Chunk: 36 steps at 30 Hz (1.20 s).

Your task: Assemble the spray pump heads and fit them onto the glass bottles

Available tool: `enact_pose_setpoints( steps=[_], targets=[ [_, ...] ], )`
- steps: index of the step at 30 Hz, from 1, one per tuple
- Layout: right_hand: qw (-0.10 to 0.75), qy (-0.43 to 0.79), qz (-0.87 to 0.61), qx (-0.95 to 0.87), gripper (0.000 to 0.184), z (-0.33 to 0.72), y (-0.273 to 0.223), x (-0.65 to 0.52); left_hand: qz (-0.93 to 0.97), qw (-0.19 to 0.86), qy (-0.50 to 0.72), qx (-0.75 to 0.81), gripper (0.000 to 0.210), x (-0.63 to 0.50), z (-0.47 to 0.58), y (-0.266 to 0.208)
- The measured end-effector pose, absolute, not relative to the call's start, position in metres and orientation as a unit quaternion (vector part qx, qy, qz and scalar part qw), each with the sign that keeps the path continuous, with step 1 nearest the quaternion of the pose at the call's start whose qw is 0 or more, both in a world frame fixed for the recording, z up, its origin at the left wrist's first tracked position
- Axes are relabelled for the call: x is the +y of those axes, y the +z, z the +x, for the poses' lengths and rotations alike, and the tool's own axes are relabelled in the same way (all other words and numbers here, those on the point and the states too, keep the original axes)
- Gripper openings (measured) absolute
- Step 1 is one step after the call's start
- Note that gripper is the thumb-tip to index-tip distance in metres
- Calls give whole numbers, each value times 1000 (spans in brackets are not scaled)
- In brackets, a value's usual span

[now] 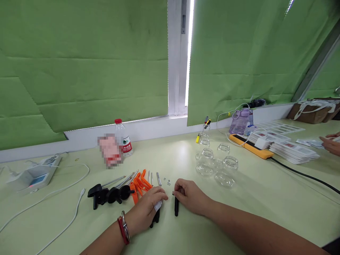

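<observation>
My right hand (190,194) is closed, its thumb and fingertips pinching the top end of a short black tube (176,208) above the table. My left hand (146,209) is curled, with a small white piece (158,205) showing between thumb and fingers; what it is cannot be made out. Other black tubes (157,216) lie partly hidden under that hand. Beyond it are orange curved handles (138,182), black round-topped parts with metal rods (113,194), loose metal pins (158,179) and a few tiny nuts (168,182).
Several clear glass jars (204,163) stand right of centre. Behind are screwdrivers (207,124), a purple jug (239,122), an orange power strip (249,146) and stacked white cards (293,150). A water bottle (124,141) and white cables (77,209) are left. Another person's hand (332,143) shows far right.
</observation>
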State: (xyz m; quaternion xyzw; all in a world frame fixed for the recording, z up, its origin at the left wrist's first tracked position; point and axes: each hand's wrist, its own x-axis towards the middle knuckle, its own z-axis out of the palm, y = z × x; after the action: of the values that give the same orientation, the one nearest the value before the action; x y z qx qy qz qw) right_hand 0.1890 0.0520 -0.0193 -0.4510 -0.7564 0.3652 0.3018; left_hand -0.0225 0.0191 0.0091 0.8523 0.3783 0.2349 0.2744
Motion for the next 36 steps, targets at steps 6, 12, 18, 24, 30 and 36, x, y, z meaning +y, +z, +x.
enact_pose_setpoints(
  steps=[6,12,18,24,30,36],
  targets=[
    [276,263,-458,-803,6,187,-14,48,834,277,248,408,37,14,-10,4],
    [242,199,-443,-840,8,188,-9,42,813,283,284,423,31,11,5,2],
    [218,182,-446,-849,12,188,-6,41,776,304,344,432,28,12,14,3],
    [216,159,-423,-865,19,185,3,30,712,282,439,470,19,12,4,6],
    [125,177,-240,-946,55,181,17,12,667,269,475,508,17,14,-4,10],
    [34,249,-159,-955,72,183,26,11,685,275,458,495,17,13,-4,7]
  ],
)
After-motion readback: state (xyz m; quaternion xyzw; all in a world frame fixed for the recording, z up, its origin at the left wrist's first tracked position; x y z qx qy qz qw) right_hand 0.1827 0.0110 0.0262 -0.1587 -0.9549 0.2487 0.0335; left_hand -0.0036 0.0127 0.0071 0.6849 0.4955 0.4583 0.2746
